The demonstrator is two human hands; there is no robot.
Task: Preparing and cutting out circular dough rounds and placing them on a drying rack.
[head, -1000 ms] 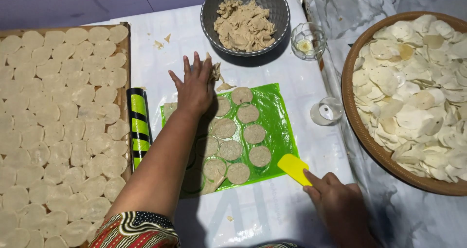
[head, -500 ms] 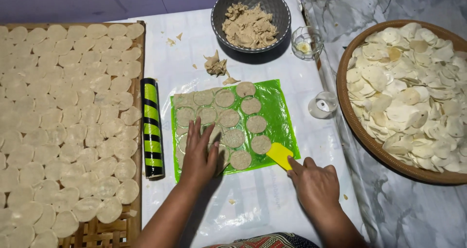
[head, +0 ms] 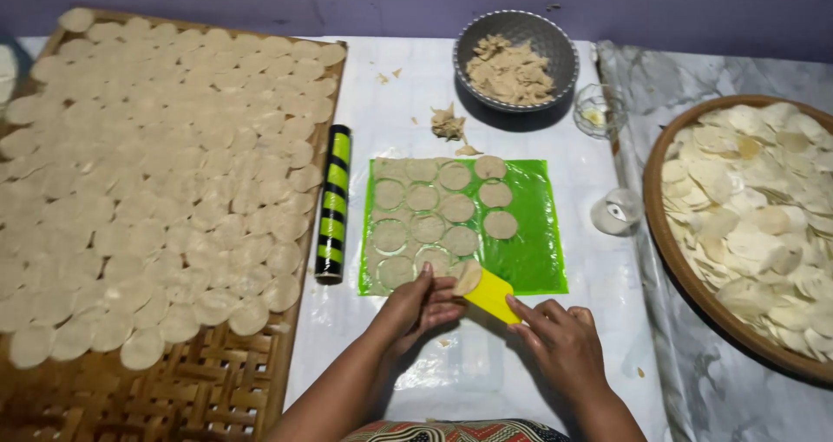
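Dough scraps point(head: 510, 71) fill far metal bowl point(head: 555, 47); right basket point(head: 659, 234) holds dried rounds. Left grip point(head: 416, 305) pinches dough disc point(head: 468, 277); right grip point(head: 560, 342) holds yellow scraper point(head: 493, 295).

No packages, labels, signs or screens visible anywhere on table.

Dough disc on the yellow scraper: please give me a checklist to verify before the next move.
1. Dough disc rests on yellow scraper: ok.
2. Right hand holds the scraper: ok.
3. Left hand touches the disc edge: ok.
4. Disc fully free of the green sheet: cannot tell.
5. Bare space on the woven tray near the person: ok.
6. Striped roller lies apart from both hands: ok.
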